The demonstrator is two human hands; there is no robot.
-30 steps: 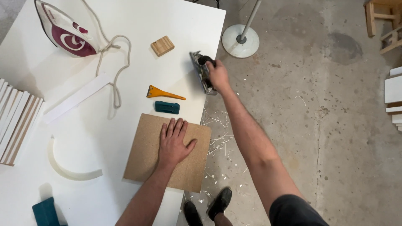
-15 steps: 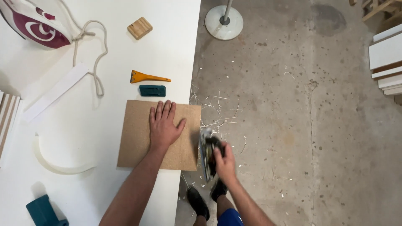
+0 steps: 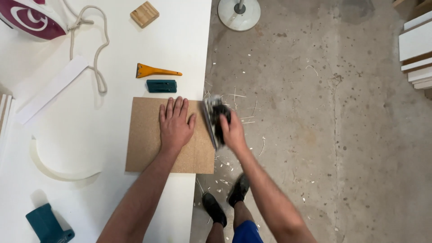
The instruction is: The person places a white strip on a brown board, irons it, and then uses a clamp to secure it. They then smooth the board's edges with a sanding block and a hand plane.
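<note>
My left hand (image 3: 174, 124) lies flat, fingers spread, on a brown chipboard panel (image 3: 148, 144) at the right edge of the white table (image 3: 90, 135). Gripped in my right hand (image 3: 234, 132) is a black and grey edge trimmer (image 3: 213, 120), blurred by motion, pressed against the panel's right edge at its far end. The panel's right side sits level with the table edge.
An orange scraper (image 3: 155, 71), a teal block (image 3: 161, 86), a wooden block (image 3: 144, 14), a clothes iron (image 3: 31, 20) with cord, white edging strips (image 3: 51, 90) and a teal tool (image 3: 45, 223) lie on the table. Shavings litter the concrete floor; a round lamp base (image 3: 239, 13) and white boards (image 3: 416, 49) stand there.
My right hand carried the trimmer from the far table edge down to the panel's near corner, then slid it up along the right edge. The left hand stayed on the panel.
</note>
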